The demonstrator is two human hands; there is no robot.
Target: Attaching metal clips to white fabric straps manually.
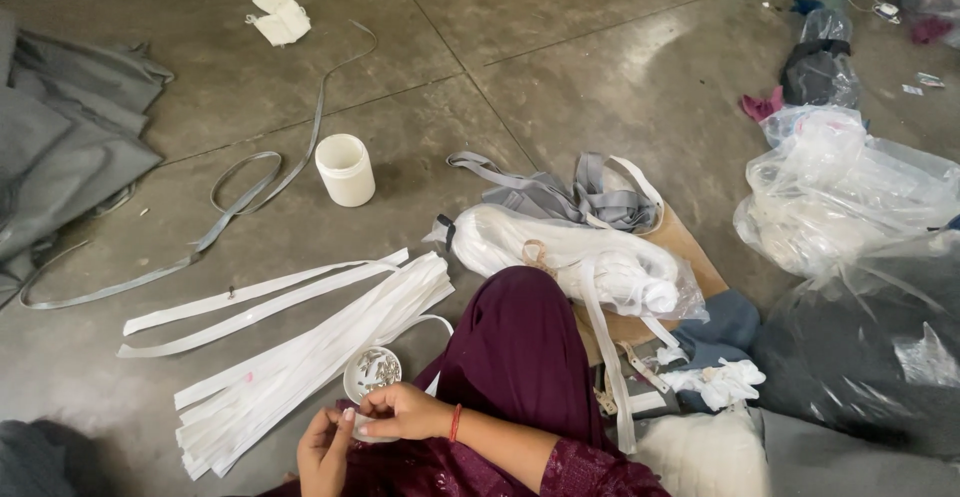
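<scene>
Lower centre: left hand [325, 452] and right hand [400, 412], both grips pinched together on a white strap end [362, 433], beside the lid [371, 370] of small metal fittings.

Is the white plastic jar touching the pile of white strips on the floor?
Apart. The head view shows bare floor between the white jar and the white strips.

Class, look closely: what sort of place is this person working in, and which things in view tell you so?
Probably a small garment or textile workshop, with work done on the floor. Clues: a stack of cut white strips, a small bowl of metal fittings, and plastic bags of material on bare concrete floor.
</scene>
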